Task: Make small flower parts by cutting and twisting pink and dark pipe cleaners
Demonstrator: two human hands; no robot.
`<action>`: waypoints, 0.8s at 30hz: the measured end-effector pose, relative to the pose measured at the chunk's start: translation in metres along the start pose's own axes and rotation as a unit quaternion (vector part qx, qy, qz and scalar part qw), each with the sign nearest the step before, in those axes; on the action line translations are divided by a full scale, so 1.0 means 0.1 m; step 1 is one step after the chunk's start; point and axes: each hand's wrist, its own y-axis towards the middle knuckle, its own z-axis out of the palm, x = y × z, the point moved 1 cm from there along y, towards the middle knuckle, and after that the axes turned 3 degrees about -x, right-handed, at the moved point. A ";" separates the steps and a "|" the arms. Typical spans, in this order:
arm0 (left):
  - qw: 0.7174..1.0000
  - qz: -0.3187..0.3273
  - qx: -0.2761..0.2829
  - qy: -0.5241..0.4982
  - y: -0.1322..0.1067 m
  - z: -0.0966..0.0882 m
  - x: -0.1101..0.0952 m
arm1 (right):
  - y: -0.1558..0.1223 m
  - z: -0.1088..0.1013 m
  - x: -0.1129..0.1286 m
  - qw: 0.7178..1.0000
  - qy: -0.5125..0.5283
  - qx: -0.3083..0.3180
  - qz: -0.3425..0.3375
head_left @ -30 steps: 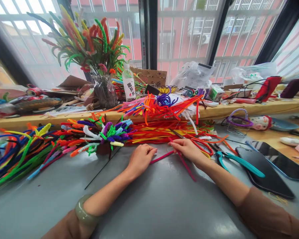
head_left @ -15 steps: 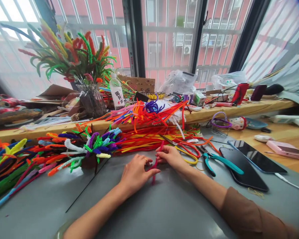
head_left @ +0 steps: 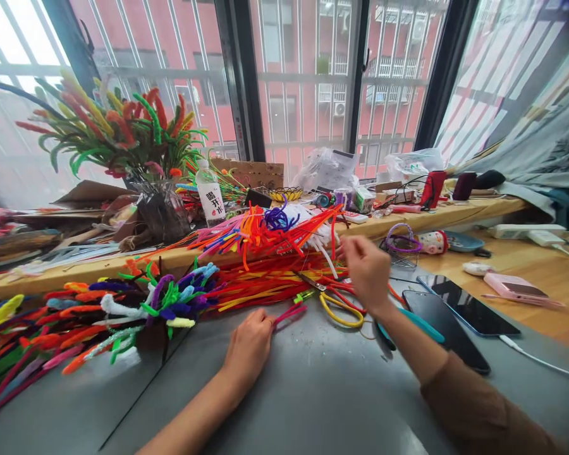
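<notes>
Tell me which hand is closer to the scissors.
Right. The right hand hovers just to the right of the scissors; the left hand is farther away, to their left and nearer the person, holding pink pipe cleaner.

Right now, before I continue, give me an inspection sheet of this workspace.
Surface: smooth grey tabletop, tiny specks near its middle.
Work items: magenta fuzzy pipe cleaner; multicoloured fuzzy bunch to the left.
Clutter: yellow-handled metal scissors, teal-handled pliers, two flat black phones.
Hands: left hand closed on the pipe cleaner; right hand above the tabletop, contents unclear.
Cables: white cable at the farther phone's end.
Surroundings: barred, dark-framed windows behind a cluttered wooden ledge.
</notes>
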 end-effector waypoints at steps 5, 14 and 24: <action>0.999 0.018 0.012 0.039 0.09 0.06 0.01 | 0.91 0.08 -0.36 0.974 -0.222 0.038 0.037; 1.000 0.019 0.010 0.012 0.08 0.09 0.03 | 1.46 0.53 -0.57 0.939 -0.301 0.135 0.094; 0.999 0.032 0.012 0.024 0.09 0.08 0.04 | 1.11 -0.08 -0.65 0.936 -0.212 0.240 0.148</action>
